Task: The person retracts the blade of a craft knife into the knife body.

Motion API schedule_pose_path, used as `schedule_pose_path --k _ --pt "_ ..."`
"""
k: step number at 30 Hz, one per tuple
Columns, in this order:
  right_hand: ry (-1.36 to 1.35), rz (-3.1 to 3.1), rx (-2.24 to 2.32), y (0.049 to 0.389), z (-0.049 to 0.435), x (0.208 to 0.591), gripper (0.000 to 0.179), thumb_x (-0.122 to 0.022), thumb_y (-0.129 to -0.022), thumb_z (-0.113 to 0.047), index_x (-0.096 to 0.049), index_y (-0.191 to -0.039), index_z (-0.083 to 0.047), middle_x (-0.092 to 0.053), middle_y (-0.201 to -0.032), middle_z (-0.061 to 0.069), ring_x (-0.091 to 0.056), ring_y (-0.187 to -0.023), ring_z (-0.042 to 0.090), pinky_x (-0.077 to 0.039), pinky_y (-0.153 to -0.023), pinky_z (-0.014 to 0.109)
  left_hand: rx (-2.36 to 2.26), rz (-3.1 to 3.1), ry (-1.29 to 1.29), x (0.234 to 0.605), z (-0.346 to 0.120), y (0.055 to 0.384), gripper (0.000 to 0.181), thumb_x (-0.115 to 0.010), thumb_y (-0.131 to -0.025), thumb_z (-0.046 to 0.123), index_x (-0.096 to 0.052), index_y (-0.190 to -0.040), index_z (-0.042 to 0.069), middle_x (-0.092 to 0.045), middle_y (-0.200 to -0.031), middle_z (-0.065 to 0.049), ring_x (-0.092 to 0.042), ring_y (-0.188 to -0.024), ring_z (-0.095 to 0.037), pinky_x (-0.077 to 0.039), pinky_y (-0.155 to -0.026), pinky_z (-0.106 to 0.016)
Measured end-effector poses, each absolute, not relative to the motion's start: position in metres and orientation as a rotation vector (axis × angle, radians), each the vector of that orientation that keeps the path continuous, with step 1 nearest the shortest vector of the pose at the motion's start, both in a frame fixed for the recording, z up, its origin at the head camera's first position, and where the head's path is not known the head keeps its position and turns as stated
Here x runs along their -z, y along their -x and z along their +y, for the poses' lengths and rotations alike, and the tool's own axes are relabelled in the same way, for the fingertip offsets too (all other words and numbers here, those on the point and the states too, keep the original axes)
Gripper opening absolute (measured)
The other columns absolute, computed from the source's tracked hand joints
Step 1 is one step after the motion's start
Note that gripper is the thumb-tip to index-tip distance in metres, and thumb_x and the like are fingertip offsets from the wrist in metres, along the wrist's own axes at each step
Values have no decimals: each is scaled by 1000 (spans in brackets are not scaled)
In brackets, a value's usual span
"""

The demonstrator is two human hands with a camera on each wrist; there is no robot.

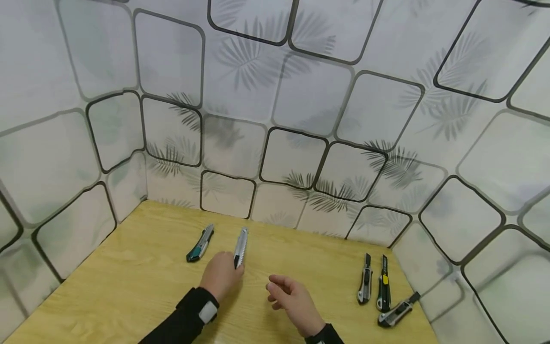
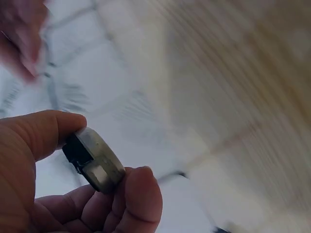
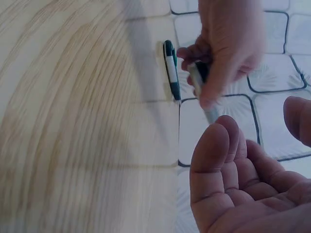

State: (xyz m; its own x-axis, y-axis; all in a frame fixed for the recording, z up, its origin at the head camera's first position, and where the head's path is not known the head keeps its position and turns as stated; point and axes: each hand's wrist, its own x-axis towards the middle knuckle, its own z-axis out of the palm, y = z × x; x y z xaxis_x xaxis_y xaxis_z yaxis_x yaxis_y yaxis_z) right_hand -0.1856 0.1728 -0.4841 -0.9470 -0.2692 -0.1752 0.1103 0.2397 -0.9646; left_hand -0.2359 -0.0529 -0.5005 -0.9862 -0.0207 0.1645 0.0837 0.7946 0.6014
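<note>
My left hand (image 1: 221, 276) pinches a grey and black utility knife (image 1: 241, 246) between thumb and fingers, its far end pointing away from me. In the left wrist view the butt of that knife (image 2: 101, 162) shows between thumb and fingertips. To the right, my right hand (image 1: 294, 303) hovers over the table with loosely bent fingers and holds nothing; its palm and fingers (image 3: 211, 160) fill the lower right of the right wrist view. A teal and grey utility knife (image 1: 200, 243) lies on the table just left of the left hand.
On the right side of the wooden table (image 1: 142, 267) lie a grey utility knife (image 1: 364, 282), a black one with a yellow slider (image 1: 384, 286) and a tilted grey and black one (image 1: 397, 311). Patterned cloth walls (image 1: 240, 157) stand at the back and both sides.
</note>
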Motion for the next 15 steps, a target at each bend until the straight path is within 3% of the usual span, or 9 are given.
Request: schedule_pose_path --k 4,8,12,15 --pt "134 2210 1724 182 196 485 64 -65 -107 -41 -54 -150 4 -69 -135 23 -70 -106 26 -60 -89 40 821 -2818 -8 514 -78 268 38 -77 -94 15 -57 -62 9 -49 -58 0 -46 -50 -15 -33 -48 -28" --pt "54 2374 1625 184 236 480 66 -67 -105 -44 -56 -147 6 -71 -131 21 -71 -108 27 -61 -89 41 755 -2907 -34 509 -92 275 34 -71 -95 7 -59 -64 8 -53 -58 -3 -49 -52 -19 -38 -49 -32" --pt "-136 2739 1320 198 301 470 68 -67 -104 -51 -62 -141 5 -75 -122 17 -72 -104 24 -61 -84 41 722 -2971 -43 505 -100 276 30 -64 -96 2 -59 -67 6 -53 -62 -5 -50 -55 -21 -39 -52 -34" --pt "-305 2932 941 204 365 465 68 -63 -106 -50 -62 -139 10 -76 -116 21 -73 -98 29 -60 -80 46 676 -2962 -33 509 -105 277 26 -67 -95 4 -60 -69 6 -54 -62 -5 -50 -56 -21 -40 -52 -35"
